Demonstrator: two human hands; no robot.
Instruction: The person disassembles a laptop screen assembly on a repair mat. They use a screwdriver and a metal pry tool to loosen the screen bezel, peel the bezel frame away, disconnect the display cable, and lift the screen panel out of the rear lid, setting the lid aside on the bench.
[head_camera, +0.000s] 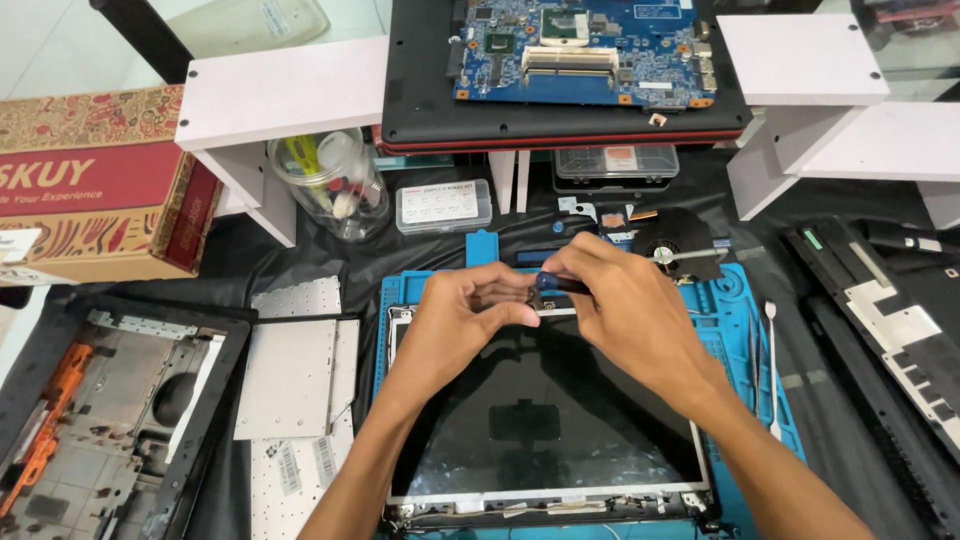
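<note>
On a cluttered black desk (250, 265), a screen (545, 420) lies on a blue mat (735, 320); at its top edge the left hand (465, 315) pinches a small part (545, 298), the right hand (625, 305) pinching a screwdriver (555, 282).

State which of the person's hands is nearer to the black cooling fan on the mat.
Right. The right hand lies just beside the cooling fan, below and left of it; the left hand is further left, beyond the right hand.

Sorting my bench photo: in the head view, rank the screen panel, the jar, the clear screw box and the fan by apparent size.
1. Screen panel
2. Jar
3. Fan and screw box: look about alike, fan partly hidden.
</note>
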